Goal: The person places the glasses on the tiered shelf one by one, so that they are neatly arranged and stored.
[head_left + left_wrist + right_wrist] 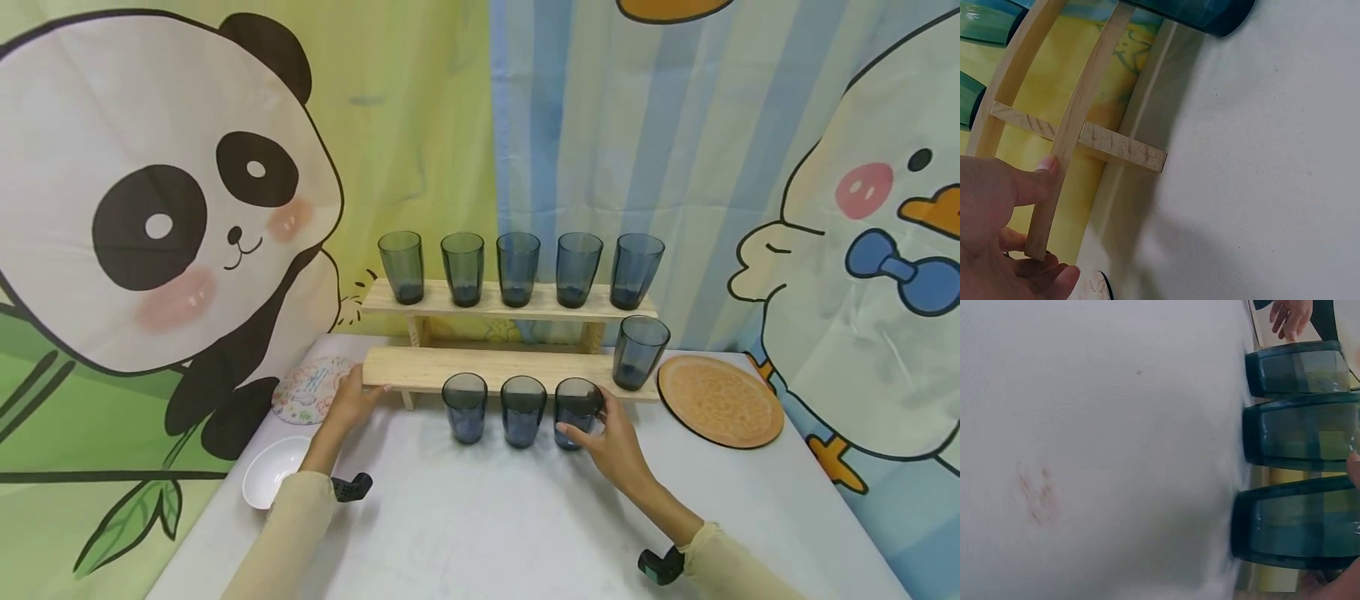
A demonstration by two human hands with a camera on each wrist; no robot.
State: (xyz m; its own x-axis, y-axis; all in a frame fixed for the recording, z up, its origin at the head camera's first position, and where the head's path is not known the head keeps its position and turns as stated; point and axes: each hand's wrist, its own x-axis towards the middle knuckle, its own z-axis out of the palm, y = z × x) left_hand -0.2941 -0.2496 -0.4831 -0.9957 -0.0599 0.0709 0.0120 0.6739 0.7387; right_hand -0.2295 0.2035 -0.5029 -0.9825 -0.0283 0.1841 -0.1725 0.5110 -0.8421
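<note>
My left hand [351,404] grips the left end of the lower board of a two-tier wooden shelf [450,360]. In the left wrist view the thumb [1046,165] presses the board's front edge, with fingers curled beneath. Three smoky blue tumblers stand upright on the table in front of the shelf: a left one [467,410], a middle one [522,414] and a right one [573,400]. My right hand [618,446] holds the right tumbler, thumb across its front and fingers round its right side. The right wrist view shows this tumbler [1291,525] nearest, its base close on the tabletop.
Several green and blue tumblers [517,271] line the upper board. Another tumbler [639,354] stands at the lower board's right end. A round wooden-coloured mat [720,402] lies right of the shelf; a patterned mat [311,387] and white bowl [273,471] are at left. Printed curtains [420,125] hang behind.
</note>
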